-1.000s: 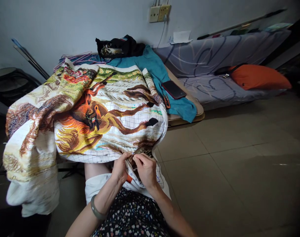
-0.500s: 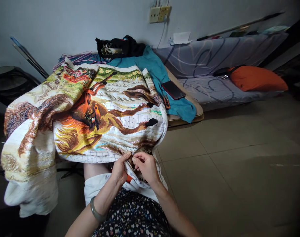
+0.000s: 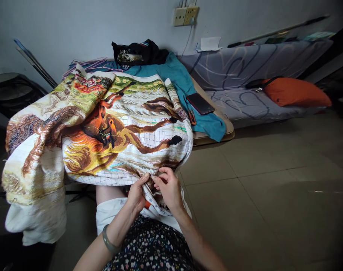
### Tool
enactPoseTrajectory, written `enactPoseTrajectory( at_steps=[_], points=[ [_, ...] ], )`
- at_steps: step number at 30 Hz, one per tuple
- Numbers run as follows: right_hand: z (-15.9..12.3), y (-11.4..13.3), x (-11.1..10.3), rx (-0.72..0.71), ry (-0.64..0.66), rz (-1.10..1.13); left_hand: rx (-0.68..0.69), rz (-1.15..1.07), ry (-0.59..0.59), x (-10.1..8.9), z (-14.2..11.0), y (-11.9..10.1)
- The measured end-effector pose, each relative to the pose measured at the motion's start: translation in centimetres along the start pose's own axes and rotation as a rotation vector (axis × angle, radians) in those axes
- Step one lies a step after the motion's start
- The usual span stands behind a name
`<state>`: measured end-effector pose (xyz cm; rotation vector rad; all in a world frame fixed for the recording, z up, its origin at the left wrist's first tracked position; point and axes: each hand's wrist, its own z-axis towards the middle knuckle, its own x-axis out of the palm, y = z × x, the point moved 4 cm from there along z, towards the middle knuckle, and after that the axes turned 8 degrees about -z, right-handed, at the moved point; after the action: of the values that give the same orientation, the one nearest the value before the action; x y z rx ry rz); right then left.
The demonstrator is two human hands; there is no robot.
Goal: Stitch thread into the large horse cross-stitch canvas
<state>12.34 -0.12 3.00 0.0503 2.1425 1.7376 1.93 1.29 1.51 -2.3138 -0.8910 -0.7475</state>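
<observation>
A large cross-stitch canvas (image 3: 148, 130) with stitched horses and a printed grid lies over the table and drapes onto my lap. Its near edge is gripped by my left hand (image 3: 137, 192), thumb on top, the other fingers underneath. Close beside it, my right hand (image 3: 169, 188) pinches thumb and forefinger together just above the stitched surface. Whatever sits in that pinch is too small to make out. Loose yellowish threads (image 3: 105, 133) lie across the dark part of the horse. A folded part of the canvas hangs down at the left.
Past the canvas, a teal cloth (image 3: 160, 69) carries a phone (image 3: 200, 103), small orange-handled snips (image 3: 192, 117) and a black bag (image 3: 140, 52). Pink hangers (image 3: 89, 64) lie at the back left. A covered sofa (image 3: 224, 67) with an orange cushion (image 3: 295, 91) stands to the right.
My right hand has shifted slightly up at the canvas edge, its fingers spread a little more above the pinch. My left hand keeps its hold. The view has shifted slightly.
</observation>
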Motion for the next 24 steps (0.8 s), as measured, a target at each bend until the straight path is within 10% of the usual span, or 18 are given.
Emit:
enactPoseTrajectory(
  at_steps=[5,21,24],
  points=[
    [0.5,-0.3,0.1,0.007,0.202,0.087,0.038,0.027,0.038,-0.2,0.3,-0.1],
    [0.9,1.4,0.9,-0.137,0.123,-0.175,0.004,0.018,0.071,0.0,0.1,0.2],
    [1.7,2.1,-2.0,-0.090,-0.005,0.007,0.017,0.022,0.009,-0.4,0.2,0.1]
  ],
)
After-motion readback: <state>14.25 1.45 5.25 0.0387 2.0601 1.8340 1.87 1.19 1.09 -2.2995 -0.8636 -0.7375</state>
